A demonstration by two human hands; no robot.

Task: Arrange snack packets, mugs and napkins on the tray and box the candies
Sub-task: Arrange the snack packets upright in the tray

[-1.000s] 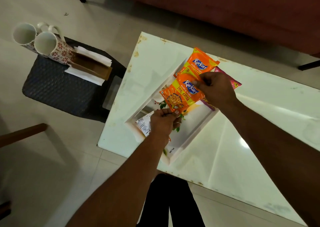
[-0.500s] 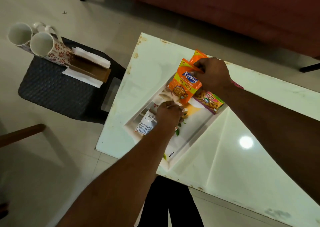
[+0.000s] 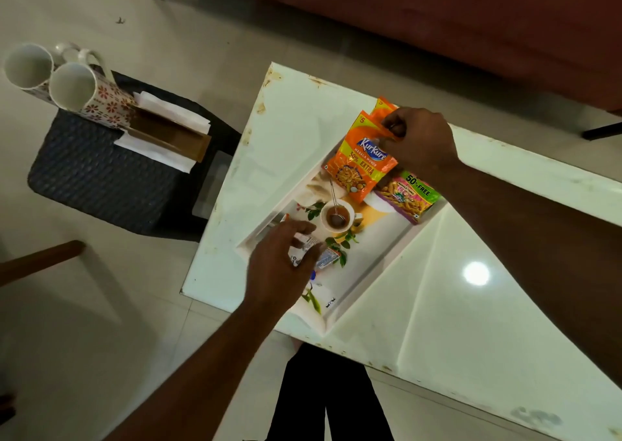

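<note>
A white tray (image 3: pixel 368 264) with a printed tea picture lies on the white table (image 3: pixel 488 333). My right hand (image 3: pixel 419 142) pinches the top of an orange Kurkure packet (image 3: pixel 360 166) at the tray's far end. A second orange packet (image 3: pixel 382 106) peeks out behind it. A pink and green snack packet (image 3: pixel 409 200) lies beside them on the tray's far right corner. My left hand (image 3: pixel 279 265) curls over a small white packet (image 3: pixel 324 258) at the tray's near left. Two floral mugs (image 3: pixel 80 90) lie on a dark stool, next to white napkins (image 3: pixel 170 110) and a brown box (image 3: pixel 168 136).
The dark woven stool (image 3: pixel 101 178) stands on the floor left of the table. A red sofa (image 3: pixel 437 19) runs along the far side. A wooden bar (image 3: pixel 37 258) pokes in at the left edge. My dark-clad legs (image 3: pixel 326 403) are below the table's near edge.
My right hand carried the orange packet toward the tray's far end, uncovering the pink and green packet. My left hand drew back toward the tray's near left with the white packet.
</note>
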